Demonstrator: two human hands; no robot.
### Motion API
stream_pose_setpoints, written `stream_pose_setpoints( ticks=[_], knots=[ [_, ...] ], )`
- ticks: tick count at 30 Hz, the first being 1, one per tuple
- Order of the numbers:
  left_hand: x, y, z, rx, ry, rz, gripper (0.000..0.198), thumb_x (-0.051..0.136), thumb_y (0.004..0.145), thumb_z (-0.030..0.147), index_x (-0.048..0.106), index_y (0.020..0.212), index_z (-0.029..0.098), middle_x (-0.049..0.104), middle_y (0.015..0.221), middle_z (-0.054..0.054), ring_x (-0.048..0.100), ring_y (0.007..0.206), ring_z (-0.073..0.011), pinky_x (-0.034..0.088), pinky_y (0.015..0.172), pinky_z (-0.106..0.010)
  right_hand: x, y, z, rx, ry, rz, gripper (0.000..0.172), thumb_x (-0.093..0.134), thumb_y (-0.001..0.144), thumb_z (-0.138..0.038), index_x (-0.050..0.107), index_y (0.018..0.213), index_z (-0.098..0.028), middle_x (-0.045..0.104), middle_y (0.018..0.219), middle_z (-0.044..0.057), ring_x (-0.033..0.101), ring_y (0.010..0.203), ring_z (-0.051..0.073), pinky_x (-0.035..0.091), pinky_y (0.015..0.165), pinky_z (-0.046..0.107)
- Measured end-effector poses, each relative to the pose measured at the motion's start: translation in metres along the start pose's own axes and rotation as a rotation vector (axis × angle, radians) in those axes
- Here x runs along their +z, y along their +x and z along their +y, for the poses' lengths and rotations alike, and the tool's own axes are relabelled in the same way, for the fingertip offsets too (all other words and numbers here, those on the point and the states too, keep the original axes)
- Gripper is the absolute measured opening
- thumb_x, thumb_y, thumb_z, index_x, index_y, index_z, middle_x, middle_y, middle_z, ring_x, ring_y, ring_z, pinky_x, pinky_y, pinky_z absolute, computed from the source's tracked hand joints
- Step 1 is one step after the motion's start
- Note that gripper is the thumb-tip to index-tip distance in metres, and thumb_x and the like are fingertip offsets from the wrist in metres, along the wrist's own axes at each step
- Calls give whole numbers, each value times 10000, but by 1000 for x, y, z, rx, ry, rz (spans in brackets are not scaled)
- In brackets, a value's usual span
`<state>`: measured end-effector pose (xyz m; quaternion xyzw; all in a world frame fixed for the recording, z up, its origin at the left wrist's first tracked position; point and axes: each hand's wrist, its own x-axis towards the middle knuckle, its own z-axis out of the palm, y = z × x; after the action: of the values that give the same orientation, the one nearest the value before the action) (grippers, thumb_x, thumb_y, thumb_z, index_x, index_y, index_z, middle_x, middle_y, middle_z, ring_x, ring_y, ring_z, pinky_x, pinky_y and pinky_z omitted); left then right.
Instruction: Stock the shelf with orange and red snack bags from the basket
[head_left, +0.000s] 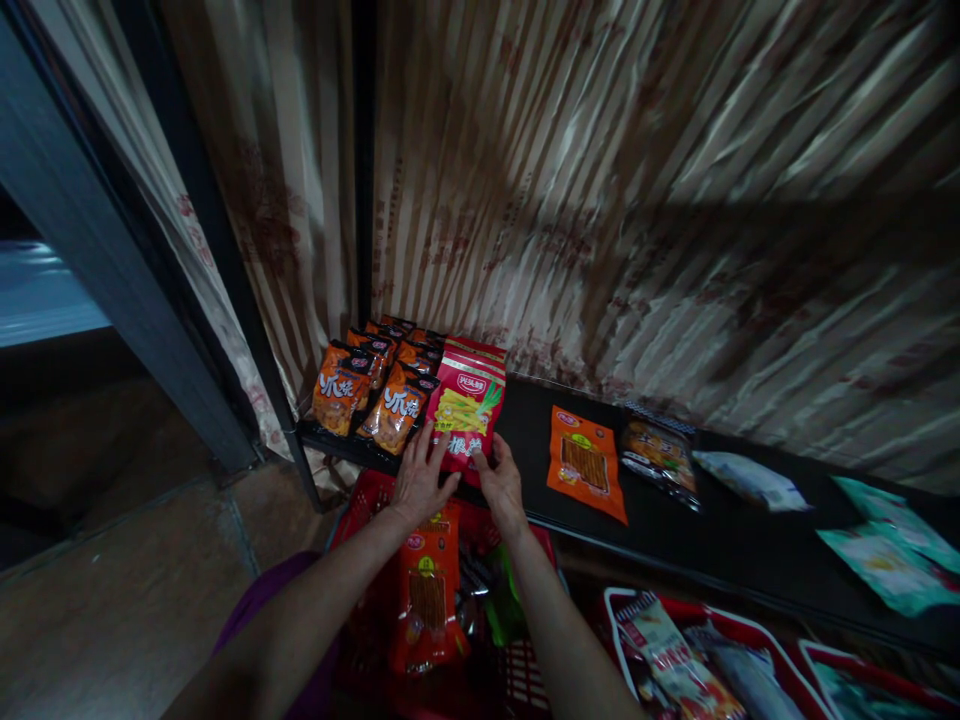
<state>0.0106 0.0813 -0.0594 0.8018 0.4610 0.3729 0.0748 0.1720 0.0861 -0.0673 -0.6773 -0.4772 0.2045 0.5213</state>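
Observation:
Both hands are at the lower end of a red snack bag (466, 400) that stands on the black shelf (525, 420). My left hand (421, 482) touches its lower left corner, fingers spread. My right hand (501, 482) is at its lower right edge, with thumb and fingers apart against the bag. Directly left of the red bag, several orange and black snack bags (397, 408) stand in rows. Farther right on the shelf lies a flat orange packet (586, 462).
Below the shelf sits a red basket (367, 500) holding an orange packet (429, 590) and a green item. More baskets (772, 640) stand at the lower right. The shelf also bears a dark packet (660, 455), a whitish packet (750, 480) and teal packets (889, 565). Metal posts rise at left.

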Motion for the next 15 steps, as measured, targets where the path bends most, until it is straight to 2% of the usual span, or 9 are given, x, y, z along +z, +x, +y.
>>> stream_pose_setpoints(
  ticks=[4, 9, 15],
  knots=[
    [-2, -2, -1, 4, -17, 9, 608, 531, 840, 373, 345, 1390, 190, 276, 1475, -160, 318, 1327, -309, 355, 1044, -499, -5, -1, -5, 36, 19, -21, 578, 580, 725, -447, 523, 1239, -190, 660, 1127, 81, 628, 965, 220, 485, 856, 377],
    [0, -10, -1, -20, -1, 4, 679, 540, 831, 434, 310, 1403, 151, 266, 1476, -193, 301, 1341, -328, 352, 1041, -505, -13, -6, -13, 102, 8, -12, 550, 578, 720, -480, 571, 1197, -206, 684, 1070, 66, 628, 967, 235, 473, 860, 368],
    [0, -23, 0, -7, 33, -14, 685, 495, 862, 443, 262, 1417, 116, 241, 1488, -222, 261, 1371, -333, 333, 1052, -522, -16, -17, -26, 169, -17, -3, 590, 566, 712, -543, 587, 1181, -185, 667, 1112, 98, 609, 1026, 257, 441, 907, 365]
  ],
)
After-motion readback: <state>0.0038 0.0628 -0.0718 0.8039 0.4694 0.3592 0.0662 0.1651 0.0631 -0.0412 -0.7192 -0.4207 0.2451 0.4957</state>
